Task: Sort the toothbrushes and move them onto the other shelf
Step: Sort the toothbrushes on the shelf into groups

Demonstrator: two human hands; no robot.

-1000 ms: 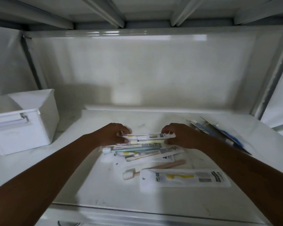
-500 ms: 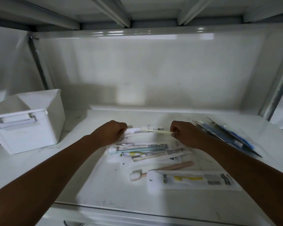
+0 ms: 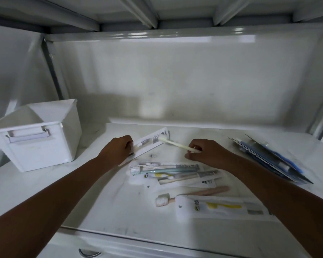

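My left hand [image 3: 117, 148] grips the near end of a white toothbrush wrapper [image 3: 153, 141] that tilts up toward the back. My right hand [image 3: 206, 152] pinches the handle of a pale cream toothbrush [image 3: 177, 145] whose head end still sits at the wrapper's open far end. Below my hands lies a pile of toothbrushes [image 3: 168, 171], some wrapped, some bare. A wooden-handled toothbrush [image 3: 194, 194] lies nearer to me, beside a wrapped yellow toothbrush [image 3: 222, 206].
A white plastic bin [image 3: 45, 144] with a handle stands at the left of the shelf [image 3: 104, 202]. Blue and dark toothbrush packs [image 3: 270, 160] are stacked at the right. Shelf uprights stand at both back corners, and another shelf hangs overhead.
The cream toothbrush has slid mostly out of its wrapper as my right hand drew it to the right. My left hand has tilted the wrapper up and to the left.
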